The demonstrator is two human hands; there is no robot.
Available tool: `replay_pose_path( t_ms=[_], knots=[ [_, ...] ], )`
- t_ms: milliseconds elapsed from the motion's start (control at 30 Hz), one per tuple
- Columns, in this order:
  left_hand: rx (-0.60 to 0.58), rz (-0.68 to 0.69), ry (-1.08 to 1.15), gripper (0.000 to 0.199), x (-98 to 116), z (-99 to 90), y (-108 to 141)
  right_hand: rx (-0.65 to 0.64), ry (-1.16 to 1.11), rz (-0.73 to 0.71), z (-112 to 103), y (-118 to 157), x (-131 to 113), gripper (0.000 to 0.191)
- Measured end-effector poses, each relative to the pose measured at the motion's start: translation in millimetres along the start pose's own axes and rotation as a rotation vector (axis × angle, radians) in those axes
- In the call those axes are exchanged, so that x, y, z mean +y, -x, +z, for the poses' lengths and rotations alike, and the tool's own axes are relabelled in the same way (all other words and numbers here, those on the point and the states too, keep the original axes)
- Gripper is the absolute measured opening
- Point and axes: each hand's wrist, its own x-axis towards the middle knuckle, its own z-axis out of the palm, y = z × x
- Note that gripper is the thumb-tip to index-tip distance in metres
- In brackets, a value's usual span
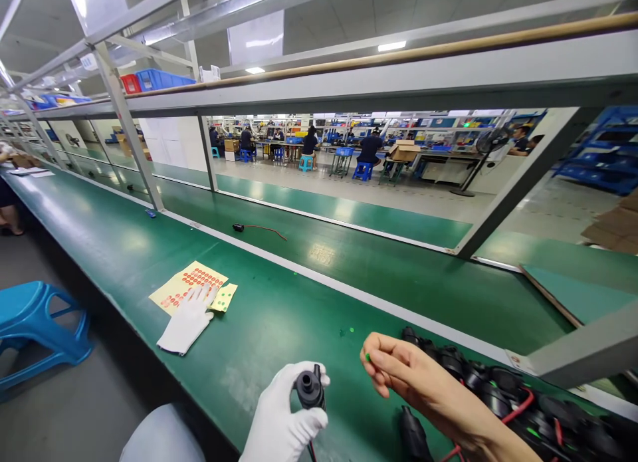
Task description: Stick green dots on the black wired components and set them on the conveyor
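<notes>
My left hand [279, 415], in a white glove, is closed around a small black pump-like part [310, 389] with a round port on top and a red wire below. Bare, my right hand [399, 365] pinches a small green round sticker [367, 357] between thumb and fingers, a short way right of the part. Another black part [413, 435] lies on the green bench [239, 355] below my right wrist. Many similar black parts with red wires [493, 395] are heaped at the right, partly hidden by my forearm.
An empty white glove [187, 322] lies over a sheet of red stickers [174, 290], beside a small sheet of green dots [225, 298]. One wired black part [239, 228] sits farther back. Metal posts [528, 183] rise from the bench; a blue stool [34, 322] stands left.
</notes>
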Motion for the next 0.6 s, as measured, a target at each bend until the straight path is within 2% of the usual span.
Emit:
replay_pose_path(
  t_ms=[167,267,333,400,500,600],
  knots=[
    [-0.028,0.032,-0.084,0.044,-2.1,1.8,-1.2,-0.214,0.234,0.005,17.7,7.7,-19.9,0.042],
    [-0.027,0.100,-0.072,0.052,-4.3,3.1,0.3,-0.272,0.307,0.021,29.3,9.9,-32.4,0.037],
    [-0.031,0.076,0.040,0.068,-2.7,4.2,3.4,-0.263,0.360,0.025,36.0,9.4,-37.5,0.037],
    [-0.046,0.020,0.231,0.076,1.2,6.1,7.4,-0.233,0.412,0.024,40.9,7.8,-38.5,0.037],
    [-0.061,0.037,0.458,0.071,7.5,9.8,12.8,-0.168,0.471,0.005,44.6,5.6,-32.6,0.035],
    [-0.052,0.094,0.490,0.066,10.8,12.5,15.1,-0.039,0.601,-0.113,45.6,5.6,-22.3,0.032]
  ],
)
